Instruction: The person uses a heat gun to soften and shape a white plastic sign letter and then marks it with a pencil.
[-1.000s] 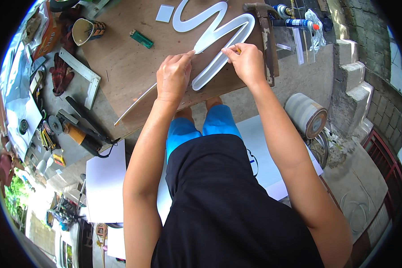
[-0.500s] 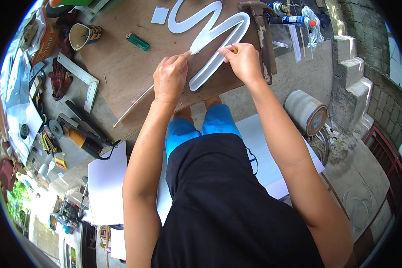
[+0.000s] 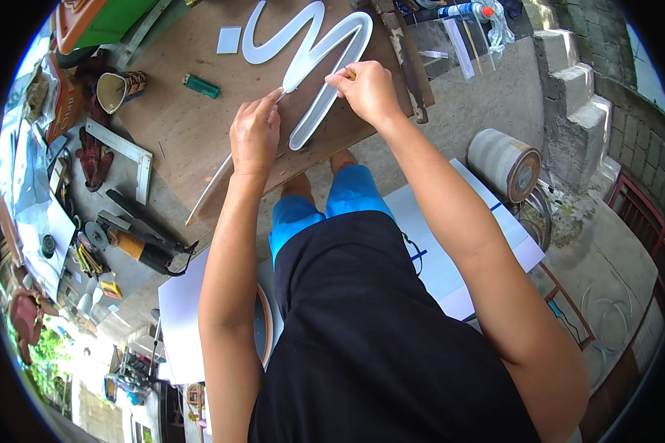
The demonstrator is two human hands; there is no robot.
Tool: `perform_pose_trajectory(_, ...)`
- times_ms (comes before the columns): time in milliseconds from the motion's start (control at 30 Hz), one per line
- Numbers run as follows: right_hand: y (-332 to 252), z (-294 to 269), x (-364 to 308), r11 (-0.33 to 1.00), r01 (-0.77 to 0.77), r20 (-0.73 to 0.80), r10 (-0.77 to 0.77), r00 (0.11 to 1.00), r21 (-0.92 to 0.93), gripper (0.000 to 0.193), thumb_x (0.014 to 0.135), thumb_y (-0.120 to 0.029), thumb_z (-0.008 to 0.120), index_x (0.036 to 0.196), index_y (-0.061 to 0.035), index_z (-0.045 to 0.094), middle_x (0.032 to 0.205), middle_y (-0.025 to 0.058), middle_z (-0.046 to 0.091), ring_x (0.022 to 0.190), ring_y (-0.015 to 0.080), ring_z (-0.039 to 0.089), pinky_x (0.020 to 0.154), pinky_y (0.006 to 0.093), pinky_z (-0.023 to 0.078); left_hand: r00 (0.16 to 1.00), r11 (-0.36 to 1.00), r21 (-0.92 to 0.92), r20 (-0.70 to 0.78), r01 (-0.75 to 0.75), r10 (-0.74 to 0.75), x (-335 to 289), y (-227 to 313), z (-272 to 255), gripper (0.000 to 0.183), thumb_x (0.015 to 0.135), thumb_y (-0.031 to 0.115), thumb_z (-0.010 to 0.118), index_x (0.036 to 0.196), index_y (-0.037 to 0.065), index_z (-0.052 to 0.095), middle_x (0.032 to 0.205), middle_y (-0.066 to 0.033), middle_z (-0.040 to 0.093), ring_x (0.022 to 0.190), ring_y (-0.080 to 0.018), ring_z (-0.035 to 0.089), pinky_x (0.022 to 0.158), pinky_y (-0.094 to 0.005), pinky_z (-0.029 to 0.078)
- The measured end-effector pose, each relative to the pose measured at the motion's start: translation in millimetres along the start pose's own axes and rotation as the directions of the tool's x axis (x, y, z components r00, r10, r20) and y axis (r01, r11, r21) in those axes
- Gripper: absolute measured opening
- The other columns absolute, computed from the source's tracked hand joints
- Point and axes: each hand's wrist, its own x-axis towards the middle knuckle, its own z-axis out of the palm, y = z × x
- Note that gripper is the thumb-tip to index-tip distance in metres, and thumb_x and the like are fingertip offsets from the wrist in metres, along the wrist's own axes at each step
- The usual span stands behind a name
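A white wavy letter-like piece [image 3: 299,69] lies on the brown board, with a raised thin wall along its right-hand stroke. My left hand [image 3: 255,136] is closed on a long thin white strip [image 3: 210,190], which runs from the fingertips beside the piece's middle bend down past the board's near edge. Over the right-hand stroke, my right hand [image 3: 367,90] pinches a small yellow object [image 3: 352,74]; most of it is hidden by the fingers, so its kind is unclear. A green lighter [image 3: 201,86] and a small white square [image 3: 229,40] rest on the board to the left.
A paper cup [image 3: 118,91] lies on its side at the board's left edge. Beyond it are a white metal square [image 3: 142,156], a dark red glove [image 3: 94,159] and an angle grinder [image 3: 133,244]. A hammer [image 3: 406,52] lies at the right edge; concrete steps [image 3: 580,96] rise further right.
The whole view has shifted, so the board and things on it sit further left. Both hands keep nearly the same places beside the white piece, still gripping what they held.
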Motion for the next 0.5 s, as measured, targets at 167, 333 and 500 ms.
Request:
perform_pose_trajectory(167,-0.1,1.1,0.9,1.000,-0.016,0.015,0.016,1.000,0.001,0.023,0.090,-0.027,0.083,0.086,-0.0051,0.080,0.074,0.0094,0.077,0.073,0.0241,0.076,0.074,0.0372,0.058,1.000,1.000,0.003,0.014,-0.002,0.002,-1.7,-5.9,-1.1,0.037,0.092,0.005,0.069,0.127,0.016,0.075,0.100,-0.0116,0.076,0.094,-0.0321,0.069,0.087,-0.0444,0.056)
perform_pose_trajectory(333,3.2,1.5,2.2,1.000,-0.019,0.026,0.018,0.999,0.020,0.023,0.089,-0.028,0.083,0.086,-0.0049,0.080,0.075,0.0094,0.077,0.074,0.0238,0.076,0.075,0.0374,0.058,0.999,1.000,0.010,0.026,0.029,-0.029,-5.3,-6.5,-2.1,0.039,0.091,0.003,0.069,0.128,0.015,0.074,0.100,-0.0122,0.075,0.094,-0.0325,0.069,0.088,-0.0445,0.056)
perform_pose_trajectory(500,3.2,2.0,3.0,1.000,-0.017,0.035,0.016,0.999,0.020,0.023,0.089,-0.028,0.083,0.085,-0.0051,0.080,0.075,0.0094,0.077,0.074,0.0238,0.076,0.075,0.0374,0.058,1.000,1.000,0.027,-0.007,-0.005,0.005,-12.4,-12.1,-5.2,0.040,0.090,0.001,0.069,0.127,0.014,0.074,0.101,-0.0124,0.075,0.094,-0.0331,0.068,0.087,-0.0445,0.056)
